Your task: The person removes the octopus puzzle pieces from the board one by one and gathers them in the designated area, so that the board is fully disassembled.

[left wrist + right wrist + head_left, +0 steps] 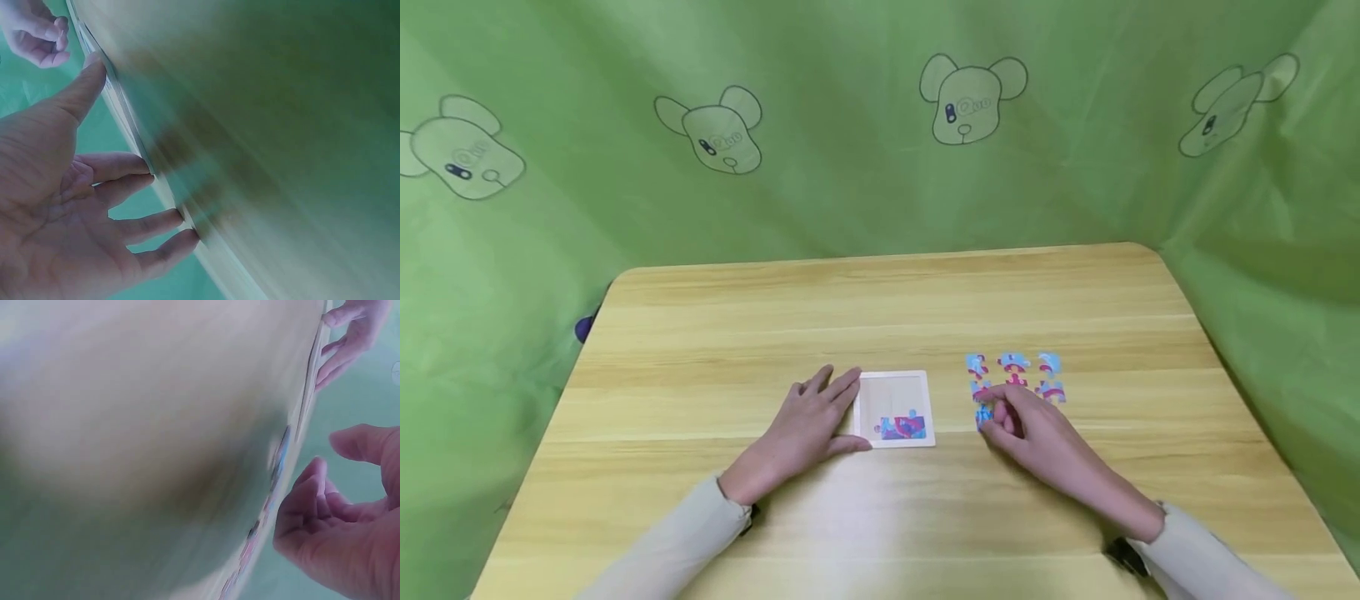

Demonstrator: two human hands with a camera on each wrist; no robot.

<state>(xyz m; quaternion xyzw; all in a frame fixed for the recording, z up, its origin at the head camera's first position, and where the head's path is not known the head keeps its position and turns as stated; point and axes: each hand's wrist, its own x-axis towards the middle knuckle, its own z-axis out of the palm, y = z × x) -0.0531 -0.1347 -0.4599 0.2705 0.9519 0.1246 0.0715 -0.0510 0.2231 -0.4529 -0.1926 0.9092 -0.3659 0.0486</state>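
Observation:
A square puzzle tray (925, 408) with a pale rim lies on the wooden table. Joined jigsaw pieces (904, 427) in blue, pink and purple fill its lower right part. My left hand (808, 425) rests at the tray's left side, fingers spread along the edge and thumb at the near left corner. Over the near left of the loose pieces hovers my right hand (1037, 433), thumb and index finger apart around a blue jigsaw piece (983, 416). In the right wrist view, nothing shows between that thumb and fingers (300, 506).
Several loose jigsaw pieces (1013, 362) lie in rough rows right of the tray, partly covered by the right hand. The wooden table (880, 317) has rounded far corners. Green cloth (850, 167) with bear-head outlines hangs behind and on both sides.

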